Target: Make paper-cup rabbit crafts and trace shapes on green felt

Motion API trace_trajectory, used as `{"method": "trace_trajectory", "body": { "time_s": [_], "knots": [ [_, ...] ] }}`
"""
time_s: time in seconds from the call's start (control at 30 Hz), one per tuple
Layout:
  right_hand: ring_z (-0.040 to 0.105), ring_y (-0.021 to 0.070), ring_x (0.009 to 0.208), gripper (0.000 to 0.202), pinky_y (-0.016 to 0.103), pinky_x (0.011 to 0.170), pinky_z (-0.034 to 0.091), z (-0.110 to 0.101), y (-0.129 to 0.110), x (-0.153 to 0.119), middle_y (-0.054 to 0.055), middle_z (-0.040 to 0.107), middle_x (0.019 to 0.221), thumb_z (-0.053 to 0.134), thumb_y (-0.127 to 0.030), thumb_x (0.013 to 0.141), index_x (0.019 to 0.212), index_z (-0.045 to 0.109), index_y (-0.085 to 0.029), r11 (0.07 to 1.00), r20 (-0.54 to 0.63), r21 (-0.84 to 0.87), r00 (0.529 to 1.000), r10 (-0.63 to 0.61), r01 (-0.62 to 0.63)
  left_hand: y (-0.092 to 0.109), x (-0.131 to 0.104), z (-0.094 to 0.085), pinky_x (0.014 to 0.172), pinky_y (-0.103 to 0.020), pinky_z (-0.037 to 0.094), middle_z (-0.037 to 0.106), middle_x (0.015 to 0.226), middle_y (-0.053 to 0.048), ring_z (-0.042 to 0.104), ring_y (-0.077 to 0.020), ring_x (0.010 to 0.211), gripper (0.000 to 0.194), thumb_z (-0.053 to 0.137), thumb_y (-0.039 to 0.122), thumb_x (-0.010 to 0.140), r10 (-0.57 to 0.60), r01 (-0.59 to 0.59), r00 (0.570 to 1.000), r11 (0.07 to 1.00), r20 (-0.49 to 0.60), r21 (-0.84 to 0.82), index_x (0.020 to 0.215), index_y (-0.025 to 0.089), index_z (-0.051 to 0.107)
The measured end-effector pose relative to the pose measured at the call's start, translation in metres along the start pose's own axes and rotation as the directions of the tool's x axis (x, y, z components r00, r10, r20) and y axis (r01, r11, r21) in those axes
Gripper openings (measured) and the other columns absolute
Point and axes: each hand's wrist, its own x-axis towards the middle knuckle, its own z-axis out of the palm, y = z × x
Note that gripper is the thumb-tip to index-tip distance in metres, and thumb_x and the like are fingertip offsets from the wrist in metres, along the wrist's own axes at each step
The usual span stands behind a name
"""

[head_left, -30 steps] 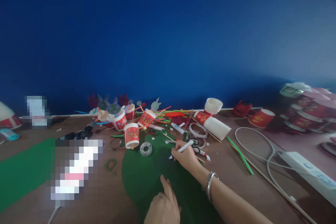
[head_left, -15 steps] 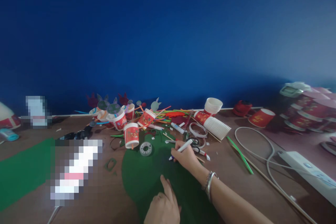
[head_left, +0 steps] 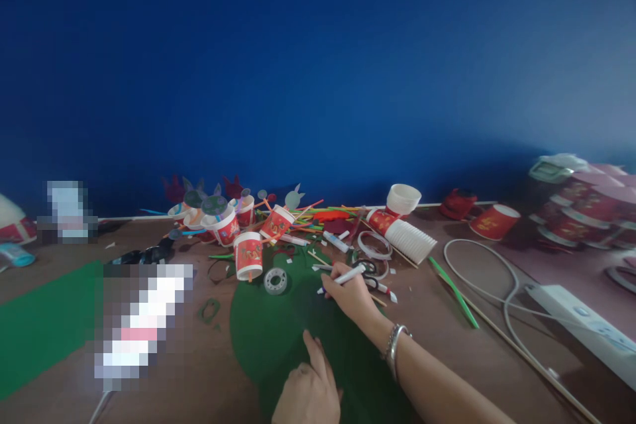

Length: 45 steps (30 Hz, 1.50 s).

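Note:
My right hand [head_left: 354, 297], with a bracelet at the wrist, is closed round a white marker pen [head_left: 350, 275]. The pen slants down to the left, its tip at or just above a dark green sheet [head_left: 268, 334]. Lower down, my left hand [head_left: 311, 385] lies on the same sheet with its fingers stretched forward, holding nothing. A roll of tape [head_left: 275, 281] rests on the sheet's far left part. Behind it is a red paper cup [head_left: 248, 256] with a straw poking out underneath. Scissors [head_left: 368, 267] lie partly hidden behind my right hand.
A stack of paper cups [head_left: 405, 238] lies on its side at the back. Several cups with animal-shaped cutouts [head_left: 218, 222] stand at back left. To the right are green straws [head_left: 454, 295], a white cable and a power strip [head_left: 586, 324]. Another green sheet [head_left: 50, 324] lies left.
My right hand has shifted the marker's tip slightly up and to the left over the green sheet. My left hand stays in place.

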Motion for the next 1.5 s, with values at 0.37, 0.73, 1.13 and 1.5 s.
{"method": "trace_trajectory", "body": {
  "time_s": [0.37,0.73,1.13,1.5],
  "knots": [
    [0.048,0.0106,0.042,0.020,0.020,0.043,0.033,0.001,0.003,0.000,-0.006,0.048,0.040,0.052,-0.020,0.067,0.051,0.038,-0.022,0.999,0.011,0.026,0.999,0.036,-0.036,0.000,0.002,-0.005,0.042,-0.022,0.050,0.063,0.103,-0.033,0.063,-0.0172,0.050,0.053,0.069,0.031,0.071,-0.005,0.004,1.000,1.000,-0.008,-0.005,0.113,0.000,0.061],
    [0.045,0.0090,0.038,0.026,0.019,0.042,0.032,0.000,0.001,0.000,-0.007,0.047,0.036,0.052,-0.031,0.074,0.055,0.037,-0.022,0.971,0.023,0.222,0.996,0.090,-0.093,-0.009,0.010,-0.027,0.045,-0.026,0.054,0.053,0.120,-0.032,0.066,-0.0193,0.054,0.060,0.071,0.039,0.070,-0.035,0.036,0.998,0.999,0.056,-0.029,0.118,0.004,0.059],
    [0.047,0.0096,0.048,0.019,0.020,0.046,0.034,0.011,-0.005,0.003,-0.003,0.055,0.050,0.053,-0.026,0.075,0.059,0.047,-0.020,0.988,0.121,0.142,0.990,-0.073,0.056,-0.014,0.030,-0.048,0.052,-0.026,0.055,0.048,0.123,-0.034,0.068,-0.0218,0.063,0.051,0.060,0.030,0.080,-0.092,0.099,0.953,0.995,0.287,-0.010,0.123,0.003,0.053],
    [0.052,0.0114,0.048,0.015,0.021,0.046,0.037,0.020,-0.001,0.007,-0.002,0.062,0.052,0.058,-0.025,0.071,0.059,0.050,-0.020,0.999,0.117,0.036,0.993,-0.020,0.016,-0.012,0.028,-0.042,0.048,-0.025,0.053,0.055,0.117,-0.035,0.067,-0.0206,0.058,0.051,0.065,0.031,0.077,-0.094,0.098,0.968,0.995,0.231,-0.006,0.119,0.004,0.058]
  ]
}}
